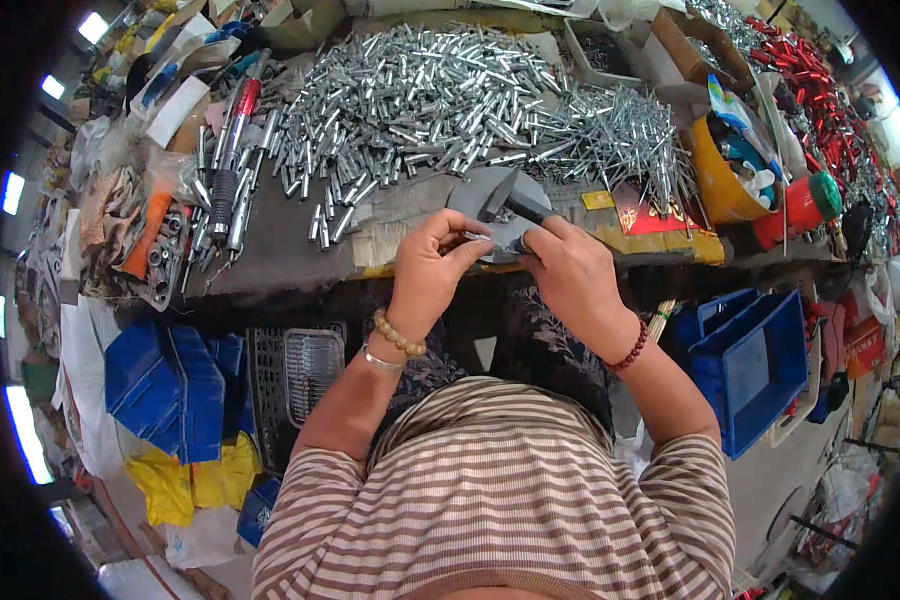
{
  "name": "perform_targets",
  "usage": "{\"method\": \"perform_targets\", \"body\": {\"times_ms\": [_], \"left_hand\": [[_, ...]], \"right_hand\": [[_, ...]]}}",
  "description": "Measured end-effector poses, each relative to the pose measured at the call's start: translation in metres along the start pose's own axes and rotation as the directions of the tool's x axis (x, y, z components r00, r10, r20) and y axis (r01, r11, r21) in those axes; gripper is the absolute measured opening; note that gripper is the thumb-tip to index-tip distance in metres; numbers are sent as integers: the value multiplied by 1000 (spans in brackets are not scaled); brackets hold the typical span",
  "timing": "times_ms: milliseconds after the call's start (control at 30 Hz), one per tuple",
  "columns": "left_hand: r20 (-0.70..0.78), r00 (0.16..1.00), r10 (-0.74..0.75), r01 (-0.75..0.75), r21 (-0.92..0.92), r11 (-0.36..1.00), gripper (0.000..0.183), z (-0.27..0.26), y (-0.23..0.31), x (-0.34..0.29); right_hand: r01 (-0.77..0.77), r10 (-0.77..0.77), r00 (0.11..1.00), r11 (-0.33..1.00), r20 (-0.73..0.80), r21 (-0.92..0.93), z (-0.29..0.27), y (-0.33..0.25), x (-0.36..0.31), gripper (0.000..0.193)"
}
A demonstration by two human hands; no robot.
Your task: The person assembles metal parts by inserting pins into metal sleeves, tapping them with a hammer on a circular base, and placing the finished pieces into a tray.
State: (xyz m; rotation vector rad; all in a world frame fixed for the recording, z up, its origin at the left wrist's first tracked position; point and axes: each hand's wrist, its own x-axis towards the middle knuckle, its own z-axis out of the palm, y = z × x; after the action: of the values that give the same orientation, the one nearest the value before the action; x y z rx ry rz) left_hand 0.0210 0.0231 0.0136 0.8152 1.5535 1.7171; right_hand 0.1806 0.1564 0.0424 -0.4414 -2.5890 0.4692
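Note:
My left hand (432,262) is closed in a pinch above the front edge of the bench. Between its thumb and fingertips is a small silvery metal piece (479,238), mostly hidden by the fingers. My right hand (576,272) grips the dark handle of a hammer (500,196), whose head points up and left over a round grey plate (478,188). The right fingertips are close to the small piece; I cannot tell whether they touch it. Beyond both hands lies a large heap of short silvery metal tubes (420,95).
Thin metal pins (625,135) form a pile right of the tubes. A yellow container (722,180) with bottles stands at the right, a red jar with a green lid (810,205) beside it. A red-handled screwdriver (245,98) lies left. Blue bins (755,365) flank my legs.

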Motion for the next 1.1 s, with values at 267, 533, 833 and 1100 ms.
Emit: {"method": "perform_targets", "body": {"times_ms": [267, 533, 833, 1100], "left_hand": [[94, 886, 454, -389, 683, 618, 15, -12, 4, -7], [136, 916, 378, -343, 755, 559, 14, -13, 15, 1], [184, 934, 305, -332, 759, 560, 13, -16, 19, 6], [141, 955, 260, -285, 673, 683, 14, -19, 13, 6]], "right_hand": [[78, -82, 993, 995, -82, -58, 3, -3, 2, 15], [90, -92, 995, 995, -34, -40, 7, 4, 8, 13], [175, -175, 985, 983, 12, -54, 8, 11, 14, 16], [245, -243, 970, 966, 31, -85, 11, 15, 15, 21]]}}
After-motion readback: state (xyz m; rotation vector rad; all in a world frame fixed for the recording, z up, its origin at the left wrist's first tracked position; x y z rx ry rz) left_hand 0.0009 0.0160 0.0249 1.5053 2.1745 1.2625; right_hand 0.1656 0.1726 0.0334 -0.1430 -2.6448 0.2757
